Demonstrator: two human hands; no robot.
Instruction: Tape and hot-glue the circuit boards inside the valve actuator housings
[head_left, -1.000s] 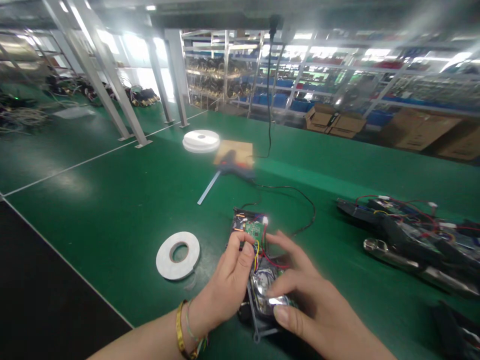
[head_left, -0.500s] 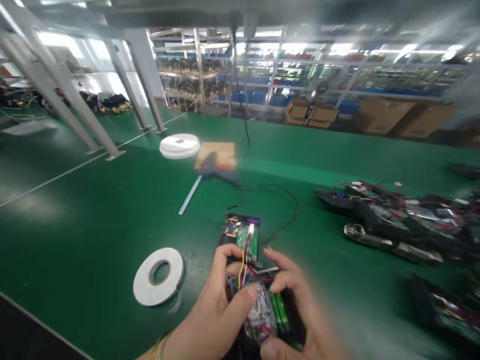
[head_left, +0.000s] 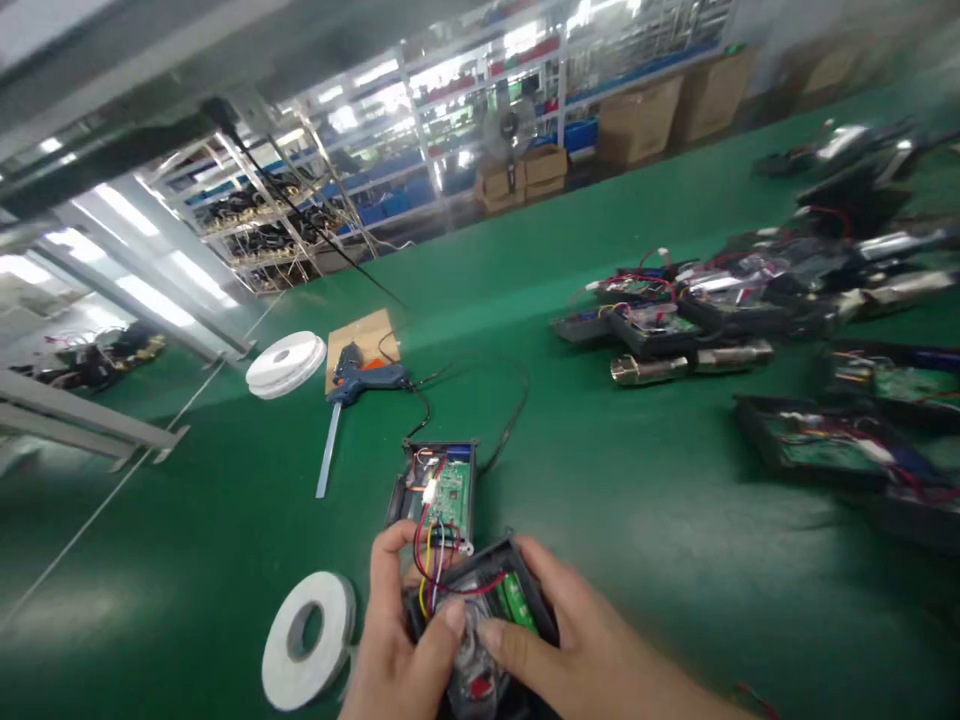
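Note:
Both my hands grip an open black device housing (head_left: 487, 590) at the bottom centre of the green table. My left hand (head_left: 394, 645) wraps its left side, thumb pressed on a shiny clear part (head_left: 472, 665) inside. My right hand (head_left: 577, 650) holds the right side, fingers over the rim and forefinger on the same part. Red, yellow and blue wires (head_left: 429, 545) run from the housing to a second black half (head_left: 435, 490) with a green circuit board lying just beyond.
A white tape roll (head_left: 307, 640) lies left of my hands. Farther back are a blue glue gun (head_left: 360, 378) on cardboard, a stack of white rolls (head_left: 285, 362) and a black cable. A pile of similar open devices (head_left: 720, 310) fills the right side.
My view has swung and tilted, showing more of the pile at right. My hands pulled the housing nearer and closed tighter around it; my right hand moved from its end to its side.

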